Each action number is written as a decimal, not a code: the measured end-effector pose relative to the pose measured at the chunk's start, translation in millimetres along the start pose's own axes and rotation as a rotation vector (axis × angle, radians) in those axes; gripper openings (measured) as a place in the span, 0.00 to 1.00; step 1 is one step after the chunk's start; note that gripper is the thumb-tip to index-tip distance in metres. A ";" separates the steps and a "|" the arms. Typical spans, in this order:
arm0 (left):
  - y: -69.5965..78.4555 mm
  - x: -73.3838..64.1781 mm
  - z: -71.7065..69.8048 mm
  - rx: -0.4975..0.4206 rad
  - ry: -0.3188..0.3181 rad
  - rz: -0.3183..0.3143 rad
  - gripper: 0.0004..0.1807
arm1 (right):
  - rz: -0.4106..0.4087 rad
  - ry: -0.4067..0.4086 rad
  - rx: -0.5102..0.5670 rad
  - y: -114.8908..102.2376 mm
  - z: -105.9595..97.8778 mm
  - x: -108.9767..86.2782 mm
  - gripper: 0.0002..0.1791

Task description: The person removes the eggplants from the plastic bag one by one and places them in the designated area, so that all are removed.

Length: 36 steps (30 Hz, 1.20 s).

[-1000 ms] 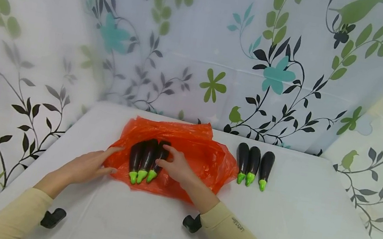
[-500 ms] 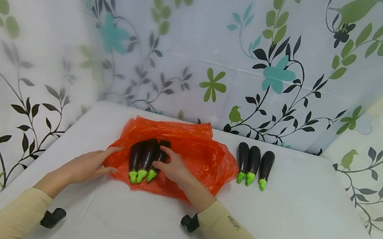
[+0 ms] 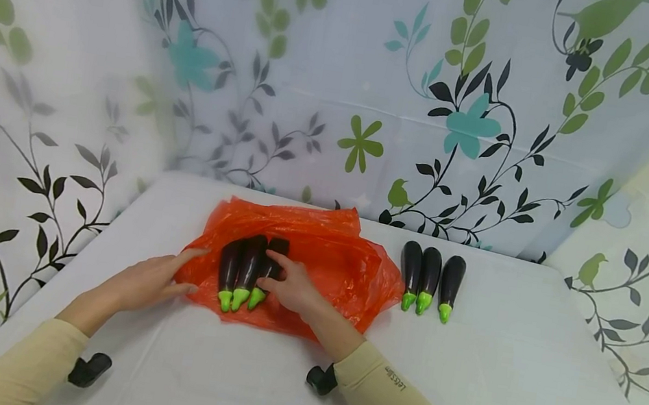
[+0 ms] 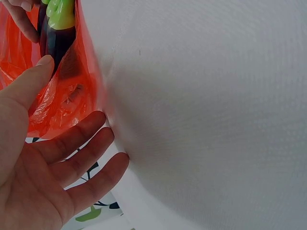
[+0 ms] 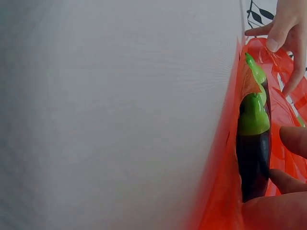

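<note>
A red plastic bag lies spread on the white tabletop, with three dark eggplants side by side at its opening, green stem ends toward me. My right hand holds the rightmost eggplant of these, thumb and fingers at its sides. Just left of it lie the middle eggplant and the left eggplant. My left hand is at the bag's left edge, its fingers extended and apart. In the left wrist view the thumb overlaps the bag and its palm holds nothing.
Three more eggplants lie in a row on the white table, right of the bag. Patterned curtains with leaves and flowers enclose the back and sides. A black wrist device shows under the left sleeve, another black device by the right.
My right hand has shifted slightly left, fingers further across the rightmost eggplant in the bag. The left hand, the bag and the other eggplants stay in place.
</note>
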<state>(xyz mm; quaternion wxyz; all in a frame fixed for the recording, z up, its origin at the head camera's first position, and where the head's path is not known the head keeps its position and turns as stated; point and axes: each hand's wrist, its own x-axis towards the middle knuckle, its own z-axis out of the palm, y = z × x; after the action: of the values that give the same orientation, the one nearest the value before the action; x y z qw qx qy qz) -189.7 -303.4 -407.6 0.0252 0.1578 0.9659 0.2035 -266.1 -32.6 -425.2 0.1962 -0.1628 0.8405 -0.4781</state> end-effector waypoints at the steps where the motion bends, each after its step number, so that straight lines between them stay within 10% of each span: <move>1: -0.3 0.0 0.4 0.002 0.002 0.004 0.36 | -0.001 0.000 -0.007 0.3 0.3 0.3 0.35; 36: 3.3 -1.5 -2.0 -0.005 -0.003 -0.004 0.35 | 0.016 0.113 0.144 -0.7 5.2 0.8 0.31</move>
<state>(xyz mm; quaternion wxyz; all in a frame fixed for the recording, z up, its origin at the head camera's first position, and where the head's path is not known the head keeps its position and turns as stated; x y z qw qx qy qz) -187.6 -301.8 -404.4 0.0273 0.1559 0.9657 0.2059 -264.2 -37.2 -427.2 0.1634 -0.1141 0.8149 -0.5443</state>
